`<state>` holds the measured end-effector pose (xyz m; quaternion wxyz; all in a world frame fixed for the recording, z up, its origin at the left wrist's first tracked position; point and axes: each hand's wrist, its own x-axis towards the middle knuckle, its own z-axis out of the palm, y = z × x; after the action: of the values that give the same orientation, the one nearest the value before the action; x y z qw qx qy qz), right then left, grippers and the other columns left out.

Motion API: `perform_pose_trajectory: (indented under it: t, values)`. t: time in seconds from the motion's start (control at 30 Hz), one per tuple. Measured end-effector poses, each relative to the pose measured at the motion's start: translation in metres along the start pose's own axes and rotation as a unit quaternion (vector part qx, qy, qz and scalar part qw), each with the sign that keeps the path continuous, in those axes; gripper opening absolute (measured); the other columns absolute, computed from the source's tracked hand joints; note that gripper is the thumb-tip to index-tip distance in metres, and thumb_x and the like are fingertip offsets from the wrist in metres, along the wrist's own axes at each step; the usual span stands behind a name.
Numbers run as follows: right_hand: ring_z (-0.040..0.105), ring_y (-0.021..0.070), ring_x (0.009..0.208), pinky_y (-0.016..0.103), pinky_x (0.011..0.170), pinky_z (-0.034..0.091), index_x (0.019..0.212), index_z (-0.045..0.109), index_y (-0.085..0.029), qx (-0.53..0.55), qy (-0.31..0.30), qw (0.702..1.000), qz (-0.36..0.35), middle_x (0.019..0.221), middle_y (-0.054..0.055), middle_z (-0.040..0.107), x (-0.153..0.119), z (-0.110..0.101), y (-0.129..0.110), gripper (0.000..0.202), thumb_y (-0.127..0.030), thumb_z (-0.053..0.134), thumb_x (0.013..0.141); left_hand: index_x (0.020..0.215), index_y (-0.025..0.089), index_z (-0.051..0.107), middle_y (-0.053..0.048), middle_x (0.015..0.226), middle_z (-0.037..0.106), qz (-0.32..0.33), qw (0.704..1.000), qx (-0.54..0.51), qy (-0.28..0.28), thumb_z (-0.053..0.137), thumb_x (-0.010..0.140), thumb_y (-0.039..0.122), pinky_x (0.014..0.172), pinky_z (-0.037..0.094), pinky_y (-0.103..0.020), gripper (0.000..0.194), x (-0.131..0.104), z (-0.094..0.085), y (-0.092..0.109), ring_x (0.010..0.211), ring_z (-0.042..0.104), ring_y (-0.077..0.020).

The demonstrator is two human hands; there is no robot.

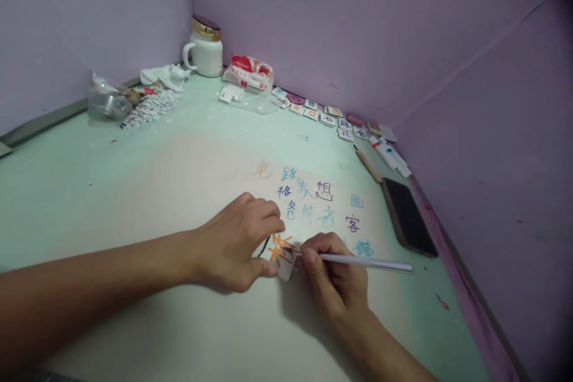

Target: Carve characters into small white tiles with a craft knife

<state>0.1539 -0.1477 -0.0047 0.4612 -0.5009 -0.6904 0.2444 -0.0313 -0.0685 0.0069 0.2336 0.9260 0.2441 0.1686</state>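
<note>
My left hand (244, 245) grips a small white block (287, 270) between thumb and fingers. An orange Chinese character is drawn on the block's face, and a dark line shows along its left side. In my right hand (335, 274) is a slim silver pen-shaped tool (376, 262), pinched near its front end. Its thin tip touches or hovers just over the orange strokes; I cannot tell which. The block is partly hidden by my left fingers. Beneath both hands lies a pale mat (179, 191) with several handwritten characters in blue, purple and orange.
A black phone (409, 215), a wooden-handled tool (367, 164) and white pens (389, 155) lie at the right. Several lettered tiles (328, 119) line the back wall. Further left are a red-and-white packet (248, 74), a white mug (208, 54) and a plastic bag (110, 101).
</note>
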Motion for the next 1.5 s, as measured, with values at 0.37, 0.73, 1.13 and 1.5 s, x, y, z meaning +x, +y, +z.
perform_pose_trajectory:
  t: [0.37,0.73,1.13,1.5]
  values:
    - [0.042,0.0099,0.047,0.023,0.043,0.031,0.072,0.052,-0.020,0.084,0.027,0.992,0.093,0.056,-0.004,0.046,0.000,-0.003,0.007,0.023,-0.031,0.048,0.092,0.103,0.016,0.056,-0.006,0.099,0.056,0.017,1.000,-0.010,-0.010,0.073,0.069,0.030,0.082,0.037,-0.040,0.040,0.000,-0.001,-0.002,0.091,0.053,-0.0236]
    - [0.038,0.0091,0.043,0.022,0.041,0.029,0.072,0.049,-0.020,0.156,-0.012,0.978,0.139,0.052,-0.006,0.045,0.005,-0.003,0.007,0.027,-0.039,0.048,0.091,0.106,0.016,0.057,-0.008,0.100,0.055,0.025,0.999,-0.027,-0.012,0.070,0.073,0.032,0.085,0.036,-0.041,0.039,-0.001,-0.002,-0.003,0.092,0.052,-0.0249]
    - [0.037,0.0083,0.042,0.020,0.039,0.027,0.069,0.052,-0.019,0.232,0.009,0.957,0.176,0.050,-0.005,0.046,0.007,-0.004,0.005,0.030,-0.043,0.055,0.087,0.107,0.016,0.056,-0.008,0.100,0.055,0.029,0.999,-0.036,-0.011,0.069,0.073,0.031,0.085,0.036,-0.042,0.040,0.001,-0.001,-0.003,0.093,0.052,-0.0249]
    - [0.041,0.0058,0.032,0.015,0.030,0.031,0.063,0.053,-0.019,0.414,0.213,0.822,0.327,0.044,-0.005,0.054,0.029,-0.018,0.008,0.037,-0.044,0.080,0.057,0.116,0.016,0.051,-0.011,0.108,0.053,0.087,0.995,-0.053,0.013,0.059,0.078,0.018,0.087,0.038,-0.040,0.039,-0.003,-0.004,-0.006,0.099,0.050,-0.0248]
